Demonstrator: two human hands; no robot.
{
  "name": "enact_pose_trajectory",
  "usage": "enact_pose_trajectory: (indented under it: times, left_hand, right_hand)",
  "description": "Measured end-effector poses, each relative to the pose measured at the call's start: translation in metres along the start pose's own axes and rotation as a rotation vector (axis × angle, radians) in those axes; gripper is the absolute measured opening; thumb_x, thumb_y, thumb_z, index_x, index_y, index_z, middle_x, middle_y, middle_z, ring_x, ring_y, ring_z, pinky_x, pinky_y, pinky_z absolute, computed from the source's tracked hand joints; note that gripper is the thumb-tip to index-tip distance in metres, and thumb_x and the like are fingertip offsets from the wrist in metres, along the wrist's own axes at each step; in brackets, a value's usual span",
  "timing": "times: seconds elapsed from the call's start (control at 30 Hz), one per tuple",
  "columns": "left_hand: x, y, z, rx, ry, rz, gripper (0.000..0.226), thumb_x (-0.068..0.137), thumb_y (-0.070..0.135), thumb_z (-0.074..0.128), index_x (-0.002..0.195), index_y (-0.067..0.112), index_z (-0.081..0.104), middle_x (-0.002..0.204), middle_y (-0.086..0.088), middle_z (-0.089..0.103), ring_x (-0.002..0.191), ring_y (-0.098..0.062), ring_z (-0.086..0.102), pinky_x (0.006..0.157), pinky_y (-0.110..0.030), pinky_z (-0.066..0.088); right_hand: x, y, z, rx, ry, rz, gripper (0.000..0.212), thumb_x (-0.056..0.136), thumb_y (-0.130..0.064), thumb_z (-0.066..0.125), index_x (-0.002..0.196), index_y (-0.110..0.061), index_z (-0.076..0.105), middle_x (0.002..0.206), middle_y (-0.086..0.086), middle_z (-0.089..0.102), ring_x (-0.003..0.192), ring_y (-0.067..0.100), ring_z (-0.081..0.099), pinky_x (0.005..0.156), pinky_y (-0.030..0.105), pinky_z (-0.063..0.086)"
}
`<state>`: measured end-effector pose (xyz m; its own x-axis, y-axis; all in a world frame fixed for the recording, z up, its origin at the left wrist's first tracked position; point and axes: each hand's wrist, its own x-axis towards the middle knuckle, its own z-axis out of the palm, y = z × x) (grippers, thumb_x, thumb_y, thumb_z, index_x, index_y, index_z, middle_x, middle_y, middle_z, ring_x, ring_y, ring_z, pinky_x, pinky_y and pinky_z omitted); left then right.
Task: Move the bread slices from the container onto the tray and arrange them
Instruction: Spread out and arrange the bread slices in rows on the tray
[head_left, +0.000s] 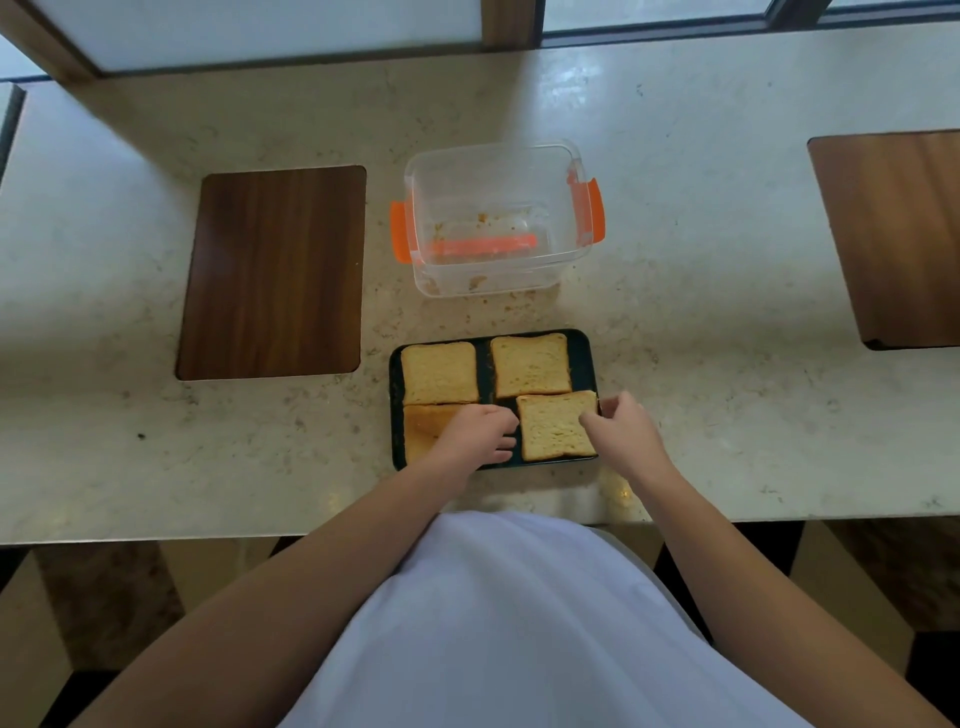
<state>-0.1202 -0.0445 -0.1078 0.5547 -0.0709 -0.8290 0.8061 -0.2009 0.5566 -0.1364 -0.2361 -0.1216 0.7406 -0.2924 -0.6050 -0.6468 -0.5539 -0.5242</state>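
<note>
- A dark tray (583, 358) lies on the pale stone worktop (675, 291), a little below the middle of the frame, and carries four bread slices in two rows.
- The upper left slice (439, 373) and the upper right slice (531, 365) lie flat, with a strip of bare tray between them.
- The lower left slice (422, 431) is partly hidden under the left hand (480, 434) — this hand rests on it with fingers curled, so I cannot tell if its grip is closed on the bread.
- The lower right slice (553, 428) sits a bit tilted; the right hand (621, 423) pinches its right edge between thumb and fingers.
- Above the tray stands the clear container (498, 218) with orange clips; inside I see only crumbs.
- A brown wooden board (275, 270) lies at the left, and another board (893, 234) at the right edge of the frame.
</note>
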Motion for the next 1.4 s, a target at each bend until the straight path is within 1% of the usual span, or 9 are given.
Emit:
enact_pose_trajectory:
  times: [0.1, 0.3, 0.67, 0.8, 0.9, 1.03, 1.13, 1.27, 1.4]
  left_hand:
    - [-0.001, 0.0, 0.003, -0.032, 0.005, -0.006, 0.011, 0.097, 0.01, 0.055, 0.093, 0.015, 0.063, 0.113, -0.012, 0.068, 0.103, -0.021, 0.067, 0.086, -0.031, 0.057]
    - [0.001, 0.002, 0.006, -0.041, 0.008, -0.025, 0.023, 0.095, 0.011, 0.057, 0.117, 0.007, 0.064, 0.114, -0.012, 0.068, 0.104, -0.022, 0.067, 0.092, -0.036, 0.057]
    - [0.004, 0.003, 0.006, 0.09, -0.074, -0.008, 0.041, 0.097, 0.023, 0.057, 0.136, 0.015, 0.054, 0.127, -0.005, 0.061, 0.112, -0.019, 0.061, 0.092, -0.035, 0.056]
    - [0.005, 0.002, 0.004, 0.099, -0.08, -0.008, 0.037, 0.096, 0.026, 0.057, 0.132, 0.018, 0.055, 0.122, -0.003, 0.062, 0.108, -0.017, 0.063, 0.087, -0.033, 0.058]
    - [0.005, 0.0, -0.001, 0.086, -0.073, -0.016, 0.029, 0.096, 0.027, 0.058, 0.124, 0.021, 0.057, 0.121, -0.002, 0.062, 0.105, -0.017, 0.063, 0.085, -0.033, 0.058]
    - [0.004, -0.002, -0.009, 0.102, -0.024, 0.006, 0.026, 0.094, 0.028, 0.058, 0.12, 0.025, 0.055, 0.119, 0.001, 0.062, 0.102, -0.014, 0.062, 0.079, -0.03, 0.057]
    - [0.001, -0.006, -0.012, 0.131, -0.007, 0.032, 0.025, 0.094, 0.03, 0.059, 0.118, 0.027, 0.055, 0.117, 0.004, 0.061, 0.102, -0.012, 0.062, 0.079, -0.029, 0.057]
    - [-0.002, -0.007, -0.012, 0.15, 0.05, 0.077, 0.04, 0.095, 0.028, 0.057, 0.135, 0.022, 0.053, 0.122, 0.004, 0.059, 0.105, -0.012, 0.06, 0.08, -0.029, 0.057]
    - [0.001, 0.005, -0.011, 0.14, 0.127, 0.141, 0.05, 0.096, 0.025, 0.054, 0.145, 0.023, 0.045, 0.125, 0.004, 0.056, 0.109, -0.015, 0.057, 0.096, -0.043, 0.053]
  right_hand:
    - [-0.002, -0.003, 0.002, -0.08, 0.066, -0.083, 0.046, 0.087, -0.029, 0.057, 0.129, -0.01, 0.051, 0.127, 0.006, 0.051, 0.103, 0.02, 0.053, 0.075, 0.035, 0.043]
    - [-0.006, -0.011, 0.007, -0.067, 0.008, -0.056, 0.06, 0.084, -0.029, 0.057, 0.139, -0.007, 0.046, 0.136, 0.01, 0.049, 0.111, 0.024, 0.055, 0.086, 0.043, 0.052]
    - [-0.006, -0.009, 0.007, -0.017, 0.003, -0.035, 0.059, 0.086, -0.029, 0.058, 0.139, -0.007, 0.045, 0.133, 0.012, 0.051, 0.104, 0.021, 0.056, 0.08, 0.037, 0.05]
    - [-0.004, -0.01, 0.007, -0.002, -0.028, -0.036, 0.056, 0.086, -0.029, 0.059, 0.137, -0.01, 0.047, 0.131, 0.01, 0.054, 0.1, 0.018, 0.055, 0.075, 0.033, 0.046]
    - [-0.003, -0.013, 0.007, 0.014, -0.051, -0.027, 0.053, 0.087, -0.031, 0.059, 0.134, -0.01, 0.049, 0.126, 0.008, 0.056, 0.096, 0.016, 0.058, 0.074, 0.035, 0.05]
    - [-0.002, -0.016, 0.01, 0.031, -0.087, -0.045, 0.048, 0.088, -0.031, 0.059, 0.131, -0.011, 0.051, 0.118, 0.004, 0.057, 0.083, 0.002, 0.054, 0.063, 0.029, 0.046]
    - [-0.002, -0.017, 0.011, 0.034, -0.106, -0.054, 0.044, 0.09, -0.03, 0.059, 0.129, -0.011, 0.052, 0.12, 0.005, 0.056, 0.084, 0.003, 0.054, 0.067, 0.031, 0.047]
    - [0.003, -0.017, 0.003, 0.042, -0.114, -0.037, 0.041, 0.091, -0.03, 0.058, 0.127, -0.012, 0.052, 0.115, 0.003, 0.059, 0.093, 0.013, 0.057, 0.08, 0.037, 0.052]
    - [0.014, -0.025, -0.003, 0.005, -0.088, -0.067, 0.048, 0.093, -0.027, 0.055, 0.137, -0.009, 0.048, 0.128, 0.007, 0.058, 0.095, 0.014, 0.054, 0.079, 0.033, 0.045]
